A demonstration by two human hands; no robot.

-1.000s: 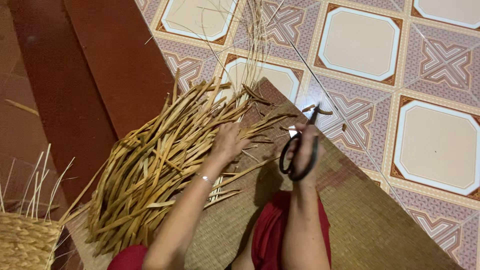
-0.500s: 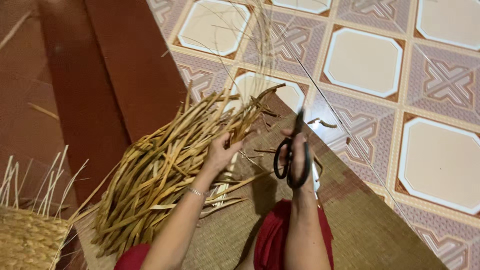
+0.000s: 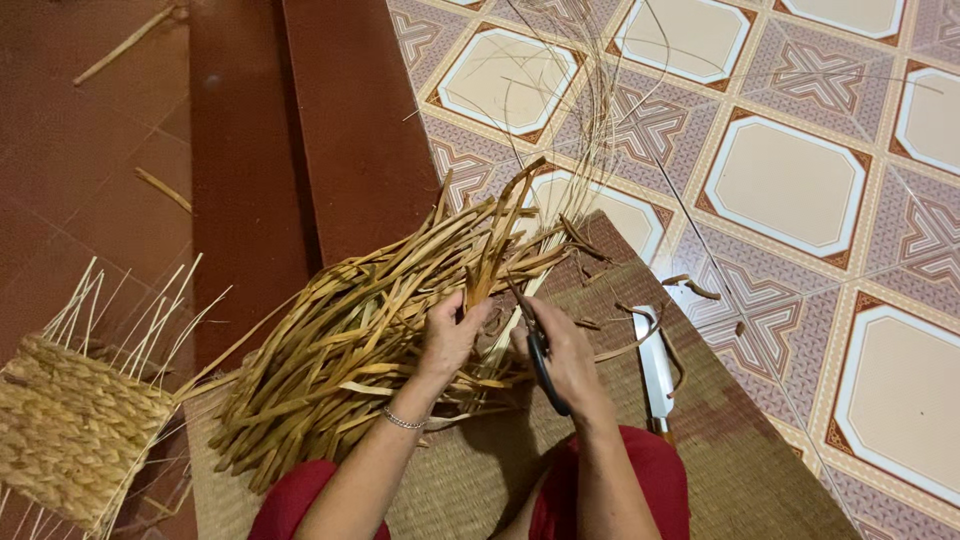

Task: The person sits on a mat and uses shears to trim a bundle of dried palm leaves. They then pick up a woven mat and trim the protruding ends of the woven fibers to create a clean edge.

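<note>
**Hands at work in a heap of dried strips**

We see the left hand sunk in the pile of dried plant strips, its fingers closed around a few upright strips. The right hand grips black-handled scissors, fingers clamped through the handles, blades pointing up into the strips just beside the left hand. The pile lies on a woven mat spread over the patterned tile floor. A knife rests on the mat near the right hand. A partly woven basket piece sits well apart at the left.
</note>
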